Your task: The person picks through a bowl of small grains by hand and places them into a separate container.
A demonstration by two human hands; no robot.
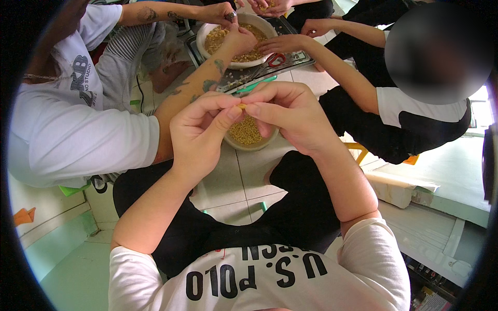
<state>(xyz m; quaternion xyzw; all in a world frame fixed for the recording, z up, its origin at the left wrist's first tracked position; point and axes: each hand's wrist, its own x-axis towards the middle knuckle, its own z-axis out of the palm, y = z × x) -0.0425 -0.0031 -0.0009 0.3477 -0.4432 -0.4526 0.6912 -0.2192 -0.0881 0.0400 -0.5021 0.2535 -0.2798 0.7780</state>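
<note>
A small yellow seed (242,106) is pinched between the thumbs and forefingers of both my hands, which meet in front of me at chest height. My left hand (202,130) grips its left side. On the other side, my right hand (295,116) holds it, with the remaining fingers curled below. Under my hands is a pale round bowl (249,147) with many yellow seeds (246,132) in it; my fingers hide its far part. The exact kind of seed cannot be told.
Beyond stands a white basin (202,42) of seeds in liquid, on a metal tray (299,62) with red-handled scissors (277,60). Other people's hands (282,43) reach into and around it. A person's sleeve (89,136) is close at left. A pale green ledge (447,171) runs along the right.
</note>
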